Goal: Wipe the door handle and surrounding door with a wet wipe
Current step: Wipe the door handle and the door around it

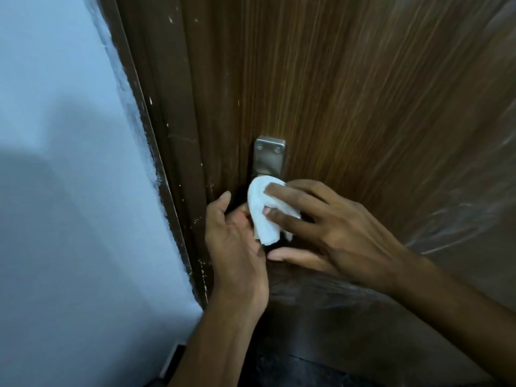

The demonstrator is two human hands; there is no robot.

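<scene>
A brown wood-grain door (pixel 349 93) fills the middle and right of the head view. Its steel handle plate (pixel 269 157) shows two screws at the top; the handle lever itself is hidden under the wipe and my hands. A white wet wipe (pixel 261 216) is draped over the handle just below the plate. My right hand (pixel 329 233) presses the wipe from the right, fingers on top and thumb below. My left hand (pixel 237 247) touches the wipe's left edge with curled fingers; its grip is partly hidden.
The dark brown door frame (pixel 173 152), flecked with white paint, runs down the left of the door. A pale blue wall (pixel 69 191) lies left of it. Clear plastic film (pixel 460 219) covers the door's right side. Dark floor (pixel 293 367) shows below.
</scene>
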